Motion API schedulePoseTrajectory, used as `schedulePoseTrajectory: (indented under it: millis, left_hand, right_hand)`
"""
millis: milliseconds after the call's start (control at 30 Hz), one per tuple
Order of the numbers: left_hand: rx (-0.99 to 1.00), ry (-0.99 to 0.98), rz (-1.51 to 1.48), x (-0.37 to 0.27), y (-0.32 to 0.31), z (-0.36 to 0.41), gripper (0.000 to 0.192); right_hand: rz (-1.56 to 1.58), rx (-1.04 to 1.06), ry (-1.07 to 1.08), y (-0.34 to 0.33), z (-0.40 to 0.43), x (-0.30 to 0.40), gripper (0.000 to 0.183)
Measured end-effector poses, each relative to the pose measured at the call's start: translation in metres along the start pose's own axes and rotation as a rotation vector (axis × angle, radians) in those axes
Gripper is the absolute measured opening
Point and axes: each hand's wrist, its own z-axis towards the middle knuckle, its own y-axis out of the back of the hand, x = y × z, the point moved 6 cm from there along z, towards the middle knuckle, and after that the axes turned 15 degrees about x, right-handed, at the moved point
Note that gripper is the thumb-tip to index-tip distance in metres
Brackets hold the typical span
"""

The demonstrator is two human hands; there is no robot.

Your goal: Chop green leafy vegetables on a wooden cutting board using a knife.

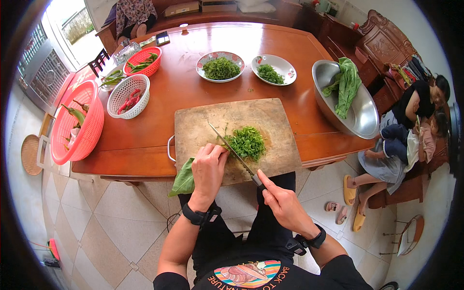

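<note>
My left hand point(209, 164) presses a bundle of green leaves onto the wooden cutting board point(195, 119). One broad leaf point(184, 178) hangs out behind that hand past the board's near edge. In my right hand point(281, 201) is the dark handle of a kitchen knife point(233, 152), its blade slanting up and left beside my left fingertips. Finely chopped greens point(249, 143) are heaped just right of the blade. Beyond the board, one patterned plate point(200, 67) holds a mound of shredded greens, and a white plate point(290, 69) holds a smaller pile.
Whole leaves point(348, 88) drape inside a steel basin point(366, 119) at the table's right edge. On the left stand a pink basket point(96, 127) with vegetables, a white basket point(145, 90) with red chillies and a red basket point(158, 65) with green peppers. People sit at right and far left.
</note>
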Motion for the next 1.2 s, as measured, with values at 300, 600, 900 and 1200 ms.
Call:
schedulePoseTrajectory:
  millis: [300, 600, 900, 1200]
  left_hand:
    - [-0.006, -0.010, -0.024, -0.004, 0.002, 0.001, 0.009]
    - [-0.002, -0.018, -0.005, -0.002, 0.002, 0.001, 0.010]
    - [-0.010, -0.026, -0.019, -0.004, 0.001, 0.000, 0.009]
    - [0.031, -0.014, 0.007, -0.001, -0.001, 0.000, 0.008]
  right_hand:
    - [-0.059, -0.077, 0.095, -0.001, 0.028, -0.003, 0.052]
    - [0.020, 0.014, -0.015, 0.003, 0.003, 0.001, 0.052]
    - [-0.016, -0.104, 0.144, -0.001, 0.030, -0.004, 0.054]
    - [0.033, -0.003, 0.022, 0.001, 0.013, -0.002, 0.053]
